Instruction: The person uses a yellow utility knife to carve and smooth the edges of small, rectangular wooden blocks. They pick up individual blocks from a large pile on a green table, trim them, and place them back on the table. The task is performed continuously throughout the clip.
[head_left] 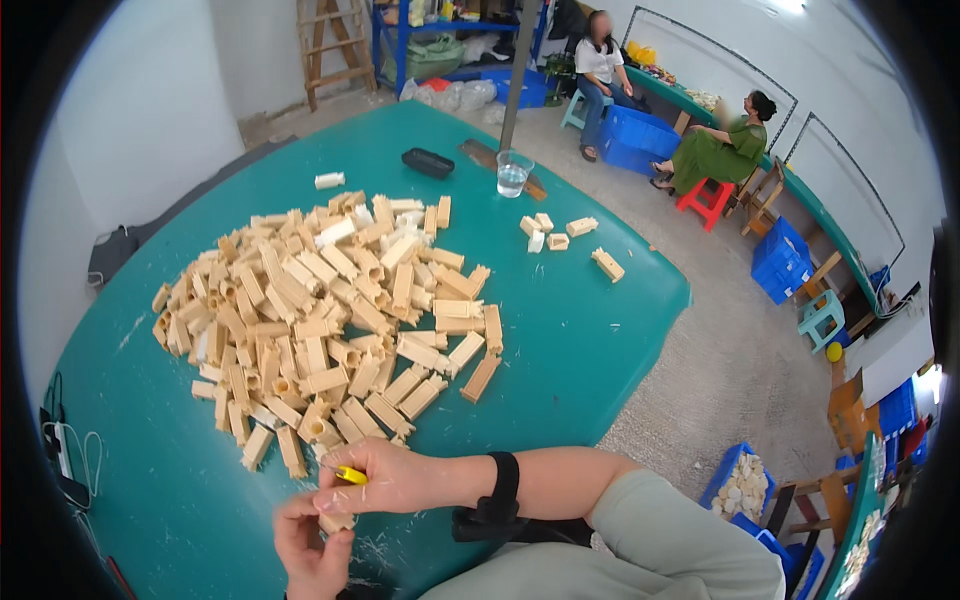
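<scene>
My right hand (395, 478) is closed around a small yellow-handled tool (351, 475); its working end is hidden by my fingers. Just below it, my left hand (312, 555) pinches a tan block-shaped plastic piece (338, 523), and the two hands meet over it. Beyond them lies a large heap of similar hollow, square-sided tan pieces (300, 310), a few of them paler. The nearest pieces of the heap almost touch my right hand. Thin pale shavings are scattered on the green table around my hands.
The green table (560, 340) also bears a clear cup of water (513, 178), a black tray (428, 162) and several loose pieces (607, 265) at the right. A metal pole (518, 80) rises by the far edge. Two people sit by blue bins (637, 140) farther back.
</scene>
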